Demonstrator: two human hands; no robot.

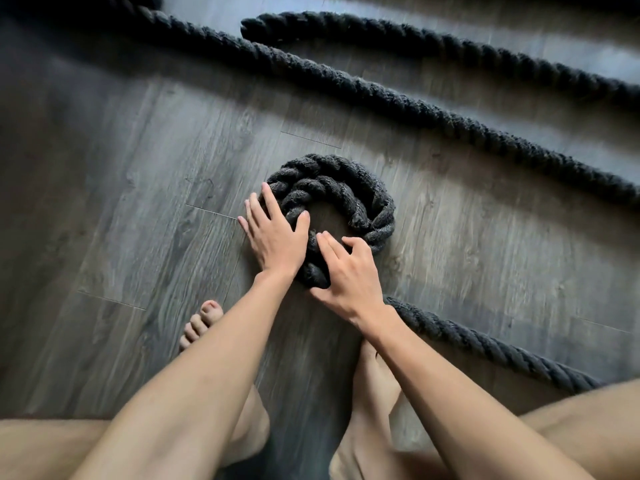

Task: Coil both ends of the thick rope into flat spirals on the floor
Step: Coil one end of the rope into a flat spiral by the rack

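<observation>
Left foot [201,323]: bare, toes on the grey plank floor [121,202], just beside where the spiral will widen.

Left hand [275,237]: fingers straight and spread, laid flat against the outer left edge of the coil [349,188], thumb reaching onto the inner turn. It is pressing, not gripping.

Coil: lies on the floor in front of the knees. Two strands sit side by side over the top arc; bare floor shows through an open centre. Loose ring so far, not a tight spiral.

Right hand [351,271]: fingers bent over the rope [485,344] at the near edge of the coil, thumb hooked round its lower side. It grips the feeding length, which runs off rightward past the wrist.

Far right and top: more rope crosses the floor; the other end [251,26] lies straight, uncoiled.

Judgement: first spiral in its early turns; the second is not begun.

Risks:
- Rope looks thick and stiff; lifting the flat hand may let the turns spring open.
- Open centre may stay as a hole unless the turns are drawn in.
- Next turn could ride up over the inner one if fed from above.
- Growing coil may meet the left toes.
</observation>
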